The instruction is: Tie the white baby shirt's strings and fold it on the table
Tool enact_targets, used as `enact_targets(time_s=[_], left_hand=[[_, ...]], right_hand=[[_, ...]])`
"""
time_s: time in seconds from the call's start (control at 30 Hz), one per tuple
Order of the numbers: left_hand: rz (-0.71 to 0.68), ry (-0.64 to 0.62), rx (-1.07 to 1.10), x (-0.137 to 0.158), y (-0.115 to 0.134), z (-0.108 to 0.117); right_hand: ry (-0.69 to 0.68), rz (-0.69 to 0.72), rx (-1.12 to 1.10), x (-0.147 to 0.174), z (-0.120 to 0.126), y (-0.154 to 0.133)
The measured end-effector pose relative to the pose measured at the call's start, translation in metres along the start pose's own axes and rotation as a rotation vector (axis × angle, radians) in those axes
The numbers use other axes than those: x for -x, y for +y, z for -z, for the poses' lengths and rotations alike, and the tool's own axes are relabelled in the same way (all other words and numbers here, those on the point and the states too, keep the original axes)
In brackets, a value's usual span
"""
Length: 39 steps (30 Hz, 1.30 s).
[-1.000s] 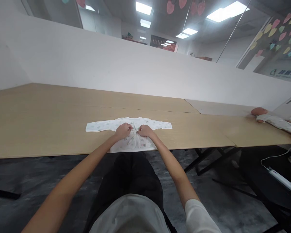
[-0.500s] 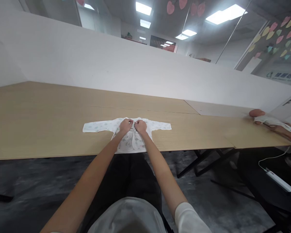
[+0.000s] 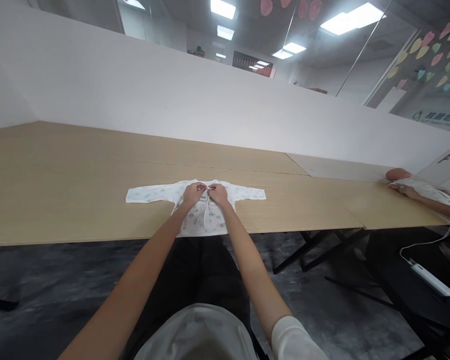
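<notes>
We now pinch cloth nearer the 12 o'clock of the shirt (image 3: 201, 214), left grip (image 3: 203, 188) and right grip (image 3: 210, 188) closer, front panels (image 3: 214, 220) meeting.

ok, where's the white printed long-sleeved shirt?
Head view: the shirt lies just left of centre at the near edge of the tan table, under the person's left hand and right hand.

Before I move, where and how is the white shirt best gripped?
Likely the sleeve end at left, pinched from the left: that sleeve lies flat, stretched sideways on the table, while the left hand and right hand occupy the shirt's upper front.
</notes>
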State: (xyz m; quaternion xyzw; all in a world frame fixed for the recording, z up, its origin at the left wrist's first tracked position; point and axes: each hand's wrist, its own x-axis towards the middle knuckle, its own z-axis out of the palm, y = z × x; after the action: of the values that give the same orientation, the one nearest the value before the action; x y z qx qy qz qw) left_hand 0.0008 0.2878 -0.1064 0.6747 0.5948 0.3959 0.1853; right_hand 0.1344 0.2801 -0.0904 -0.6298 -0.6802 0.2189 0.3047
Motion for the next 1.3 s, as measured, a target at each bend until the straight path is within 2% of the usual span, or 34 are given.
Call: enact_targets(time_s=[0.27,0.8,1.07,1.3], left_hand=[[0.032,0.029,0.054,0.0011,0.0003,-0.0007],[0.018,-0.014,0.114,-0.0021,-0.0057,-0.0042],[0.044,-0.011,0.083,-0.0011,-0.0032,-0.003],[0.007,-0.019,-0.017,0.0011,-0.0005,-0.0013]], right_hand=[[-0.014,0.026,-0.082,-0.0019,0.0023,0.0021],[-0.018,0.011,0.072,-0.0057,-0.0002,0.0023],[-0.033,-0.01,0.078,-0.0035,0.0002,-0.003],[-0.025,-0.026,0.106,-0.0035,-0.0019,-0.0049]])
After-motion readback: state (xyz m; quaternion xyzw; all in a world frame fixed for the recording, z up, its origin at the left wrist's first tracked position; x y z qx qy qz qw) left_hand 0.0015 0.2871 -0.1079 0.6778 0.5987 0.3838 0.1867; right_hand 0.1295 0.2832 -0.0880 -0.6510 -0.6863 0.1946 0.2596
